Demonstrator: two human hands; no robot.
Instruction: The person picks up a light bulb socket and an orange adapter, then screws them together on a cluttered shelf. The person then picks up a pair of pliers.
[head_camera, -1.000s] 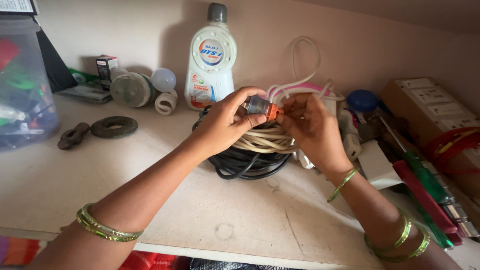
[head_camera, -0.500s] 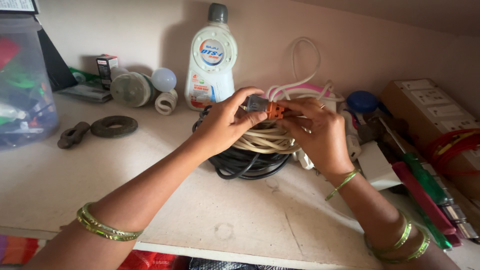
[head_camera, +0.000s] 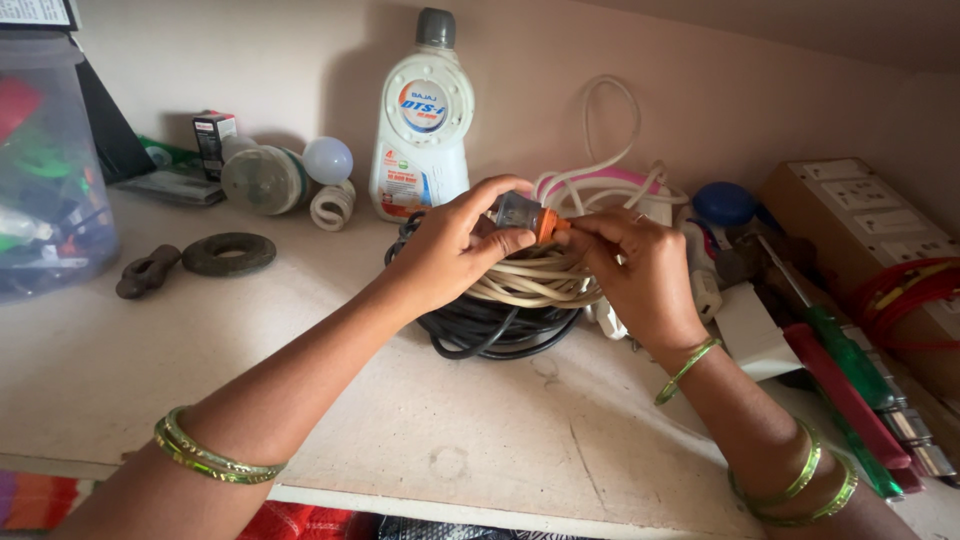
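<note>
My left hand (head_camera: 452, 248) pinches a small grey plug-like part with an orange end (head_camera: 524, 214) between thumb and fingers. My right hand (head_camera: 640, 270) meets it from the right, fingertips on the orange end. Both hands hover just above a coil of cream cable (head_camera: 535, 282) that lies on top of a coil of black cable (head_camera: 495, 330) on the shelf. Green bangles ring both wrists.
A white bottle with a grey cap (head_camera: 422, 120) stands behind the coils. Bulbs (head_camera: 290, 178) and a dark ring (head_camera: 228, 254) lie at the left, beside a clear plastic box (head_camera: 45, 180). A green-handled screwdriver (head_camera: 850, 375), white loops of cord (head_camera: 600, 180) and a socket strip (head_camera: 870, 215) crowd the right.
The small grey and orange part has stayed between both hands. My right hand's fingers have shifted lower and closer onto its orange end; the coils have not moved.
</note>
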